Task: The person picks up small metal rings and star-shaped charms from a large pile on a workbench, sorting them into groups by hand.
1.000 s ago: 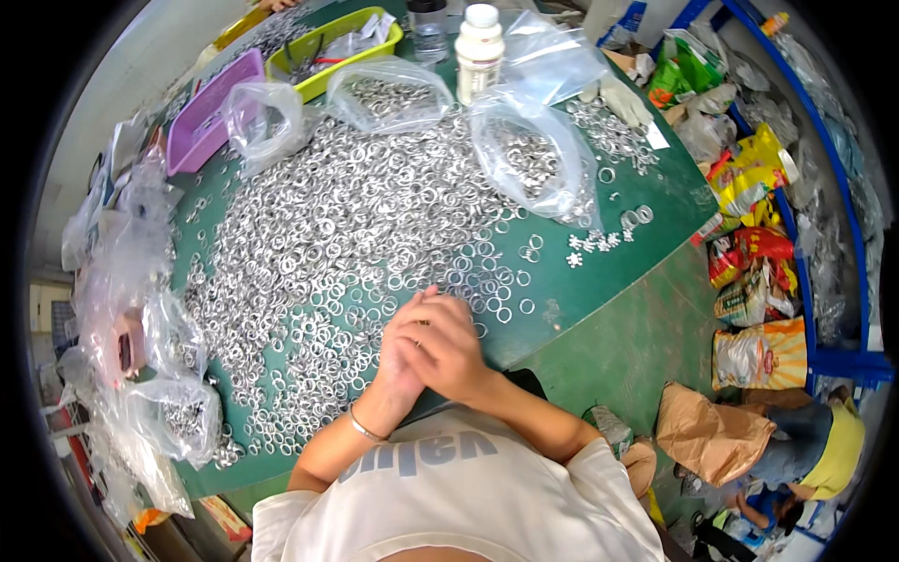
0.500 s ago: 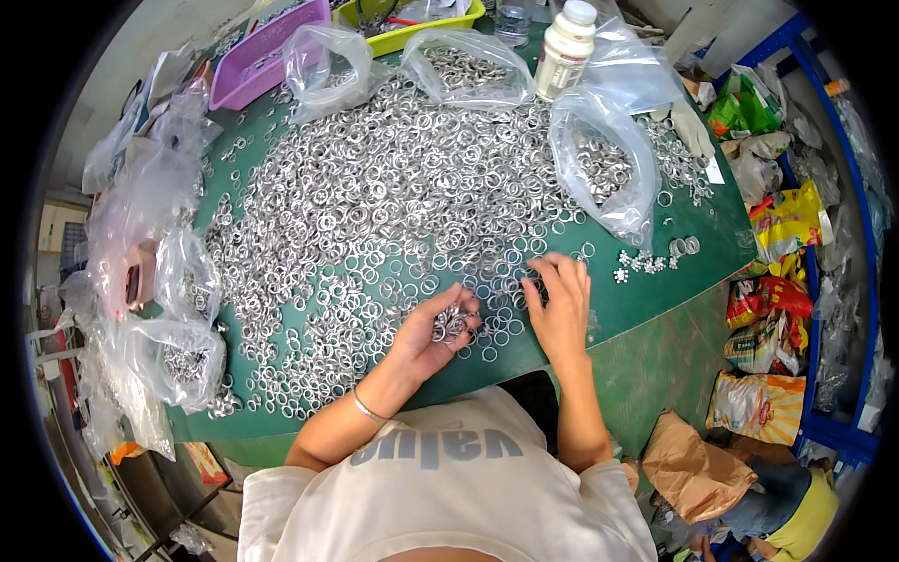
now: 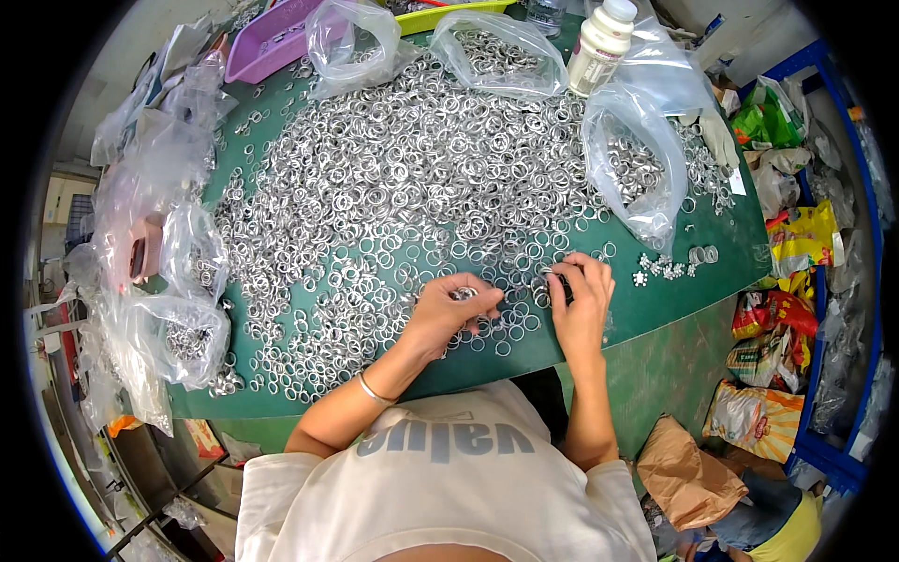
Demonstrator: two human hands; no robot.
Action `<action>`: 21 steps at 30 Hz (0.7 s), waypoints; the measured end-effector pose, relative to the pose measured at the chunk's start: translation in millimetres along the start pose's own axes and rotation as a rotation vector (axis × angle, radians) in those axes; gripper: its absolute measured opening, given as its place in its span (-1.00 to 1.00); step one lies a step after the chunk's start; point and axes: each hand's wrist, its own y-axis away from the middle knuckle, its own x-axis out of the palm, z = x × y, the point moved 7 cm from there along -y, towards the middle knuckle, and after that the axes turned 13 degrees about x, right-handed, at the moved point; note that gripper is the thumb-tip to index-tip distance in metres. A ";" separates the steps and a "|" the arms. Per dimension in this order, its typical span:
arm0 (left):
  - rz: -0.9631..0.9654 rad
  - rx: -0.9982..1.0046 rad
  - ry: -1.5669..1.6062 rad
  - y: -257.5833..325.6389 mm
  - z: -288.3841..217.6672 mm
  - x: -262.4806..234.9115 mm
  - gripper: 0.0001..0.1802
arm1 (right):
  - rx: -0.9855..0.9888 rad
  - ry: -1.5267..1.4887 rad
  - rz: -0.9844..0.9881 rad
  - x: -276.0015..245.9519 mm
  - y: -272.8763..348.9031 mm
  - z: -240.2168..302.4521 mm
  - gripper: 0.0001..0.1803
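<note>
A wide heap of silvery metal rings [image 3: 412, 159] covers the green table [image 3: 646, 304], thinning into loose rings at its near edge. My left hand [image 3: 452, 309], below a bangle on the wrist, is curled round a small bunch of rings [image 3: 463, 294] that shows between thumb and fingers. To its right, my right hand [image 3: 582, 304] has its fingers bent and pinched at a few rings [image 3: 540, 290], partly hidden by the fingertips. Scattered single rings [image 3: 515, 323] lie between the two hands.
Clear plastic bags of rings stand behind the heap [image 3: 496, 56], at right [image 3: 641, 169] and at left [image 3: 192, 337]. A white bottle [image 3: 599, 47] and a purple tray [image 3: 272, 42] are at the back. Small flower-shaped pieces [image 3: 655, 269] lie right. A person [image 3: 777, 515] is at lower right.
My left hand has turned over and closed more round its rings, where its palm faced up before. My right hand's fingers have bent in on rings. The whole view has shifted slightly.
</note>
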 end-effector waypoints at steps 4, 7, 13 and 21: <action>0.036 -0.036 0.069 -7.3 -5.4 11.2 -0.92 | 0.017 -0.006 -0.041 -8.3 3.6 2.1 -0.79; 0.080 0.065 -0.074 -12.6 -6.4 7.8 -0.94 | -0.062 0.053 0.084 -6.0 9.2 22.4 -0.78; 0.166 0.713 -1.239 -13.6 -41.5 40.8 -0.88 | -0.090 0.128 0.053 2.2 8.2 18.2 -0.82; 0.187 0.711 -0.954 -23.3 -32.0 33.3 -0.95 | 0.637 -1.455 0.259 7.8 5.1 -20.1 -0.90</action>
